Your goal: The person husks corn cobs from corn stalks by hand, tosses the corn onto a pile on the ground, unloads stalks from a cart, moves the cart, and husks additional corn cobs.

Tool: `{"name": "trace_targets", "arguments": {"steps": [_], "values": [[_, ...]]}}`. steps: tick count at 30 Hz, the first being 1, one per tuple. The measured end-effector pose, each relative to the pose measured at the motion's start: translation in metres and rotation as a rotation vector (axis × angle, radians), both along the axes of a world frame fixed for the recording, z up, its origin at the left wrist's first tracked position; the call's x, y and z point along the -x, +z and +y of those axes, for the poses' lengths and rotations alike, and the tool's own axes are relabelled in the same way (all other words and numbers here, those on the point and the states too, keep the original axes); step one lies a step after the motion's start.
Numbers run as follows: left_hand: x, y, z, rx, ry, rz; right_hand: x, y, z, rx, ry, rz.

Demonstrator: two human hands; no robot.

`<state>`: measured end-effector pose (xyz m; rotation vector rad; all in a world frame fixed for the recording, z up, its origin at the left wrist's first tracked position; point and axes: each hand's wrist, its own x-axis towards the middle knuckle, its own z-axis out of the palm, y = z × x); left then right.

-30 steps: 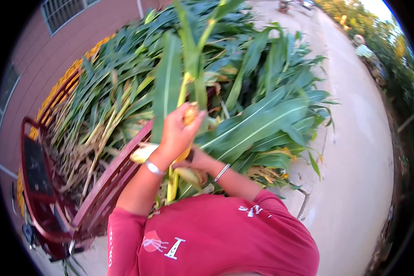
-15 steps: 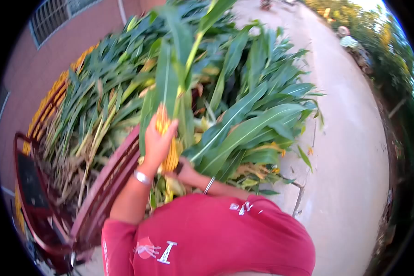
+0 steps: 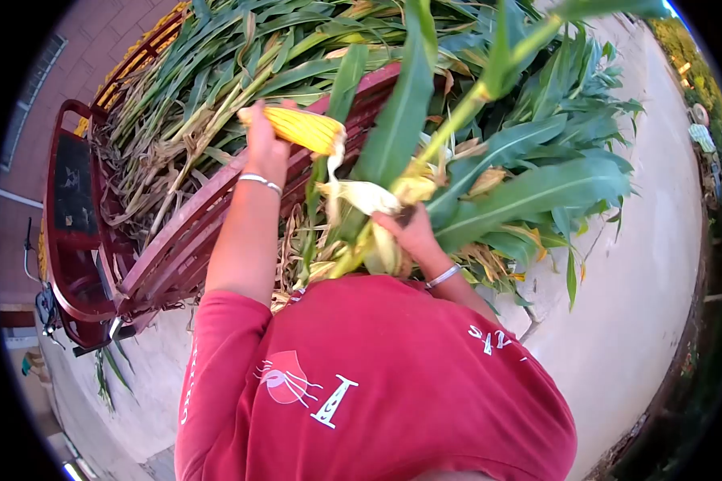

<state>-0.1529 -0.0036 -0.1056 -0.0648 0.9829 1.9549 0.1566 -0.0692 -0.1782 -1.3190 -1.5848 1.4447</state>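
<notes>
My left hand (image 3: 269, 146) is closed around a bare yellow corn cob (image 3: 305, 130), raised over the cart's side rail and lying nearly level. A pale strip of husk hangs from the cob's right end. Lower and to the right, my right hand (image 3: 413, 234) is closed on a green corn stalk (image 3: 451, 132) where peeled, whitish husks (image 3: 365, 195) spread out from it. A small dark patch shows by its fingers, too unclear to name. The stalk slants up to the right and carries long, broad leaves (image 3: 541, 196).
A dark red cart (image 3: 192, 207) with slatted rails stands ahead, heaped with cut corn stalks (image 3: 297, 52). Yellow cobs show along its far left side. More leafy stalks lie on the right, beside a concrete path (image 3: 626, 321). A brick wall (image 3: 88, 40) runs behind the cart.
The cob, upright against the stalk with its husk around the base, is now apart from it. My left hand has carried it left and tilted it level. The view has shifted.
</notes>
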Motion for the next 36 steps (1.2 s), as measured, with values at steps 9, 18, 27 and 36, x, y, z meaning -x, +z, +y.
{"name": "trace_targets", "arguments": {"steps": [9,18,27,36], "values": [[0.028,0.052,-0.036,-0.166,0.022,-0.021,-0.125,-0.076,0.105,-0.436,-0.333,-0.802],[-0.078,0.026,-0.014,-0.113,-0.403,0.005,0.054,0.133,0.046,-0.961,0.526,0.086],[-0.066,0.014,-0.013,-0.034,-0.146,-0.006,0.053,0.101,0.062,-0.697,0.530,-0.016],[-0.049,0.021,-0.018,-0.024,-0.058,0.089,0.069,0.078,0.053,-0.493,0.398,-0.335]]}}
